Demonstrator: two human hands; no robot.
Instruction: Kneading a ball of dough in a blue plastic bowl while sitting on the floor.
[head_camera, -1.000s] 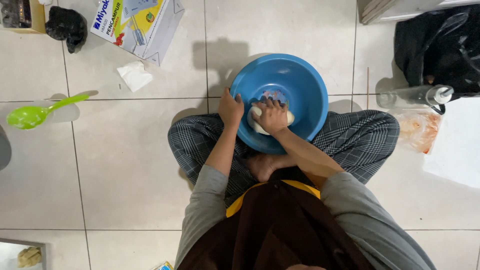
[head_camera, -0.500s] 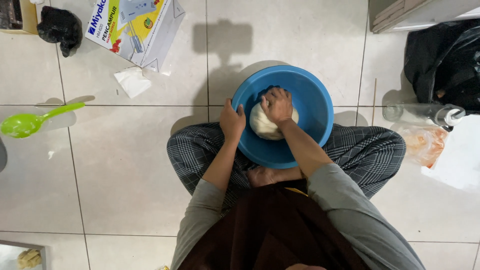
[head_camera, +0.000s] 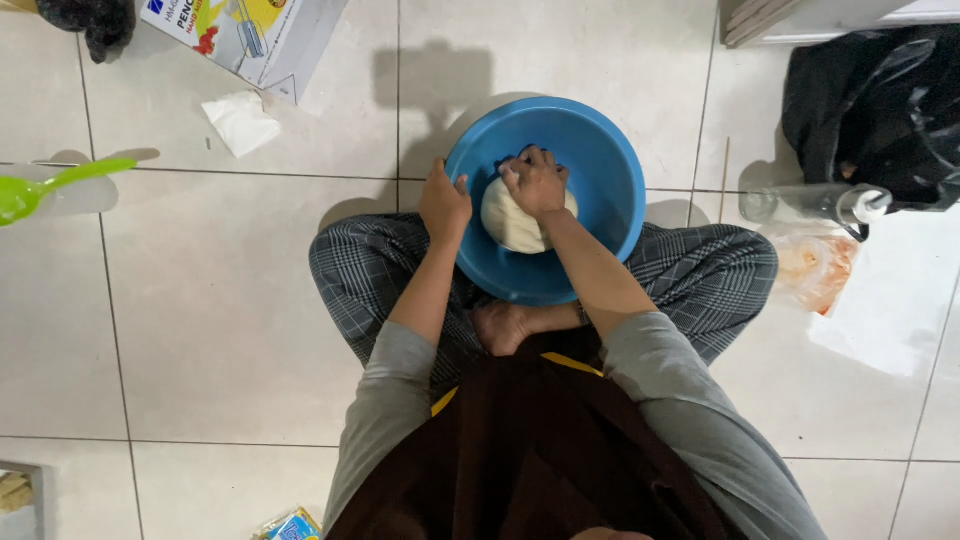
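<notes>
A person in a grey long-sleeved top and dark brown apron sits cross-legged in checked trousers (head_camera: 380, 280) on the pale tiled floor (head_camera: 200, 330), one bare foot (head_camera: 505, 325) tucked under a round blue plastic basin (head_camera: 600, 170) that rests against the shins. The left hand (head_camera: 445, 203) grips the basin's near-left rim, its fingers curled over the edge to steady it. The right hand (head_camera: 535, 180) sits directly on top of a pale, rounded lump of dough (head_camera: 510, 225) lying at the bottom of the basin, fingers bent and closed down into the far side of the mass; the dough shows mostly on the near side of that hand, its longer side running roughly left to right. To the right, on the floor, lie a clear plastic bottle (head_camera: 810, 203) on its side, a thin plastic bag with orange contents (head_camera: 815, 268) and a black plastic bag (head_camera: 880, 110). Farther left are a lime-green plastic spoon (head_camera: 40, 188), a crumpled white tissue (head_camera: 240, 123) and a printed cardboard box (head_camera: 255, 35).
</notes>
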